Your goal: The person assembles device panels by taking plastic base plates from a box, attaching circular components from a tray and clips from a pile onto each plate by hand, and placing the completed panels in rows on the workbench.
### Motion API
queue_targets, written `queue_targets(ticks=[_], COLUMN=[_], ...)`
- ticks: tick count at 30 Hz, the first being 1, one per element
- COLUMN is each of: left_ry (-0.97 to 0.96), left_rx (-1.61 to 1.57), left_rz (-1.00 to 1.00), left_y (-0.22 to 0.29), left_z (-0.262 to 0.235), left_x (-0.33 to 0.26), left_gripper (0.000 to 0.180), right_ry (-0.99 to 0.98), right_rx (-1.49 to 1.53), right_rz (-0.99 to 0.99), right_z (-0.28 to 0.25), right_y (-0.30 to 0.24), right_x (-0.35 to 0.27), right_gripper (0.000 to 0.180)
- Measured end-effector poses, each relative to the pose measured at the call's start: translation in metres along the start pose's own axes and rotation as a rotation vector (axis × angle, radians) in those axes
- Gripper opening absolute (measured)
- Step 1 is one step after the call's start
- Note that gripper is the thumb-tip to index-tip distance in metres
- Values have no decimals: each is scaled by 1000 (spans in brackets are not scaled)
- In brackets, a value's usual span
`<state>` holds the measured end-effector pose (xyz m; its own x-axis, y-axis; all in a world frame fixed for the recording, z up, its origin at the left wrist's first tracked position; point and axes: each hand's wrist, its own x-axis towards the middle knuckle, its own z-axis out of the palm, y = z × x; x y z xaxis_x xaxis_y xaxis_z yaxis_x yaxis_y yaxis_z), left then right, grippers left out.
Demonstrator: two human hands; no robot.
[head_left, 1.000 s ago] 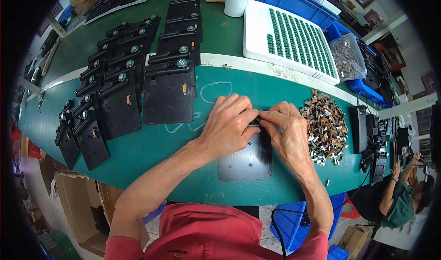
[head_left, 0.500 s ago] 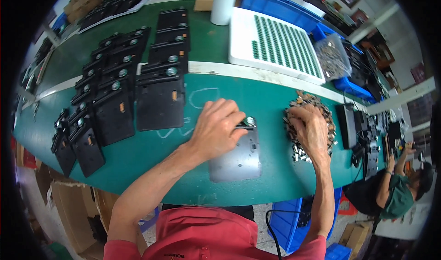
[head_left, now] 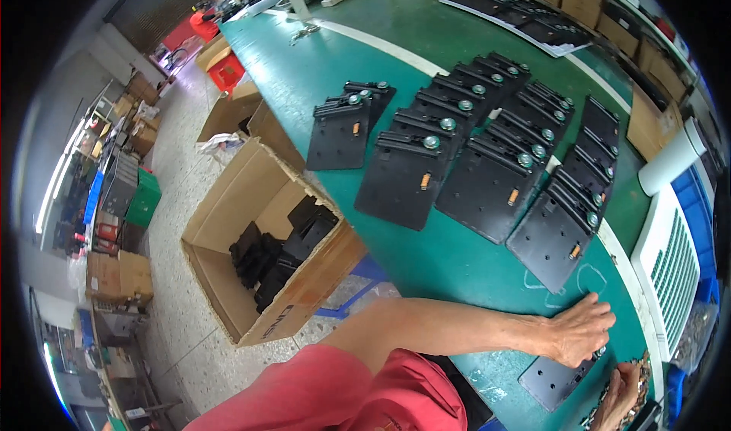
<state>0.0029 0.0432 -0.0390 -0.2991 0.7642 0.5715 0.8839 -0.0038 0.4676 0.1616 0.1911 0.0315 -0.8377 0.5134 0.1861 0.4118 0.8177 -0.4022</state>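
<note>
At the lower right my left hand (head_left: 582, 332) is closed over the bar edge of a black flat plate (head_left: 550, 384) lying on the green table. Its curled fingers hide most of that bar; a bit of round silver fitting shows beside them. My right hand (head_left: 622, 391), partly cut off by the blurred rim, is at a pile of small metal and brown pieces (head_left: 646, 381). Its fingers are bent together, and whatever they pinch is hidden. Similar black plates (head_left: 402, 183) with round silver fittings and small orange pieces lie overlapping in rows beyond my left hand.
An open cardboard box (head_left: 228, 298) with black parts stands on the floor left of the table. A white tray (head_left: 646, 260) of small green pieces and a white cylinder (head_left: 670, 157) are at the far right. More black plates (head_left: 518, 16) lie at the back.
The view has swung to the left, so my hands and the plate now appear at the lower right. The left hand stays at the plate, the right at the pile.
</note>
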Motion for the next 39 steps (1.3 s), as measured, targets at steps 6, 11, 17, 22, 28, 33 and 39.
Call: queue_targets(ticks=[6,11,17,22,28,33,39], left_ry=[-32,61,-47,-63,-80,-102,-99], left_rx=[-62,-117,-84,-112,-109,-107,-97], left_rz=[35,46,30,56,50,37,39], left_y=[8,-3,-3,4,4,3,3], left_z=[6,-14,-34,-31,-33,-34,-35], left_x=[10,8,5,13,11,12,12], left_gripper=[22,17,29,30,32,32,31], right_ry=[-13,-109,-183,-185,-175,-162,-189], right_rx=[674,935,1071,1049,1076,1050,1057], right_rz=[286,452,441,460,426,396,406], right_z=[-3,4,2,-3,4,6,7], right_y=[-11,-32,-45,-40,-39,-43,-41], right_x=[-20,-26,-36,-45,-46,-45,-46], right_gripper=[19,38,26,25,24,25,26])
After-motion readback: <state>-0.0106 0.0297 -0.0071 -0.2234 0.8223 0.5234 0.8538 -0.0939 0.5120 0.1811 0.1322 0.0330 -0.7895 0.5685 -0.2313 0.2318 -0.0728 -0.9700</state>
